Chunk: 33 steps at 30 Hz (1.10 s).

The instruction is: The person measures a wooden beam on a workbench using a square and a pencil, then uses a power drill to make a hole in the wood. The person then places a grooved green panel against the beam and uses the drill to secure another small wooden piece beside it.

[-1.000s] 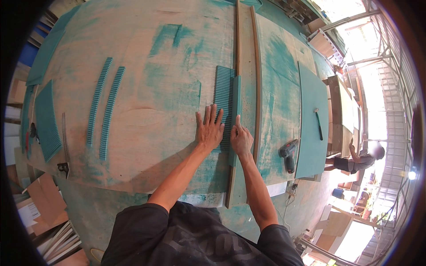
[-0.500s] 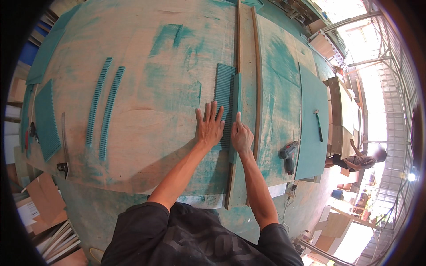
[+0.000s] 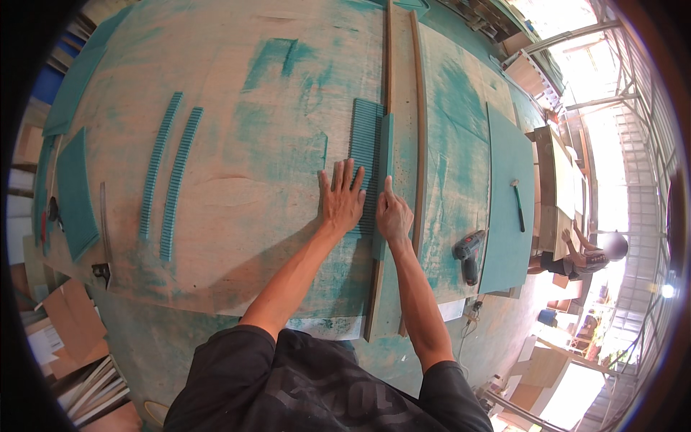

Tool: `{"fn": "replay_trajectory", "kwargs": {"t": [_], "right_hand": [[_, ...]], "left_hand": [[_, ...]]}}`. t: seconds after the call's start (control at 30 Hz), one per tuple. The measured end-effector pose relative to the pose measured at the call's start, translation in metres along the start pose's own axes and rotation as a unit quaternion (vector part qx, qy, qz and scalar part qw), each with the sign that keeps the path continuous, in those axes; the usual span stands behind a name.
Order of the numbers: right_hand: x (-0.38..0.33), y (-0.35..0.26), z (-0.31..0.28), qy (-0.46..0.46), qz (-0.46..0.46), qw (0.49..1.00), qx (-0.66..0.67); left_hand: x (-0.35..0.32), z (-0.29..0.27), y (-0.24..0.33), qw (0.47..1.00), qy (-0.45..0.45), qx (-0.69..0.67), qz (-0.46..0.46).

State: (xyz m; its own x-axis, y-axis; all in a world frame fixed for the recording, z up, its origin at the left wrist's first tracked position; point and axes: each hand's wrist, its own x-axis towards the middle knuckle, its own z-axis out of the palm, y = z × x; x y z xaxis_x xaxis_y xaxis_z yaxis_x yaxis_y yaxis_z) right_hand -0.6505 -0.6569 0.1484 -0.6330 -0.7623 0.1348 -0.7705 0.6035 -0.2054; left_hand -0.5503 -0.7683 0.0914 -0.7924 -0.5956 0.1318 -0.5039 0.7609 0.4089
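My left hand (image 3: 342,199) lies flat, fingers spread, on a green ribbed panel (image 3: 366,148) on a large plywood table (image 3: 237,216) smeared with green paint. My right hand (image 3: 393,214) presses with its fingers on a narrow green strip (image 3: 384,165) that stands against the panel's right edge. Right beside the strip runs a long wooden batten (image 3: 389,65), and a second curved batten (image 3: 420,144) lies a little further right.
Two curved green ribbed strips (image 3: 167,180) lie at the table's left. A cordless drill (image 3: 468,253) rests near the right hand, beside a green board (image 3: 508,194) with a hammer (image 3: 517,204) on it. Another person (image 3: 586,255) works at far right. Cardboard scraps (image 3: 68,324) lie below left.
Both hands stay on the ribbed panel and strip; the left hand's fingers have shifted only slightly. The person at the far right has moved.
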Motion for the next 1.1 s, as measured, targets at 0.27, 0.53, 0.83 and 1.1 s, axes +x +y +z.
{"fn": "replay_trajectory", "kwargs": {"t": [0.27,0.53,0.83,1.1], "right_hand": [[0.008,0.003,0.006,0.003,-0.004,1.000,-0.004],[0.019,0.004,0.006,-0.019,0.006,1.000,-0.018],[0.030,0.005,0.010,0.003,-0.003,1.000,-0.020],[0.039,0.005,0.009,-0.008,0.008,1.000,-0.026]], "left_hand": [[0.008,0.002,-0.003,1.000,0.004,-0.003,-0.005],[0.018,0.000,-0.003,1.000,-0.005,0.006,-0.008],[0.029,0.001,-0.006,1.000,0.005,-0.003,-0.007],[0.037,0.004,-0.008,1.000,0.016,-0.015,-0.005]]}}
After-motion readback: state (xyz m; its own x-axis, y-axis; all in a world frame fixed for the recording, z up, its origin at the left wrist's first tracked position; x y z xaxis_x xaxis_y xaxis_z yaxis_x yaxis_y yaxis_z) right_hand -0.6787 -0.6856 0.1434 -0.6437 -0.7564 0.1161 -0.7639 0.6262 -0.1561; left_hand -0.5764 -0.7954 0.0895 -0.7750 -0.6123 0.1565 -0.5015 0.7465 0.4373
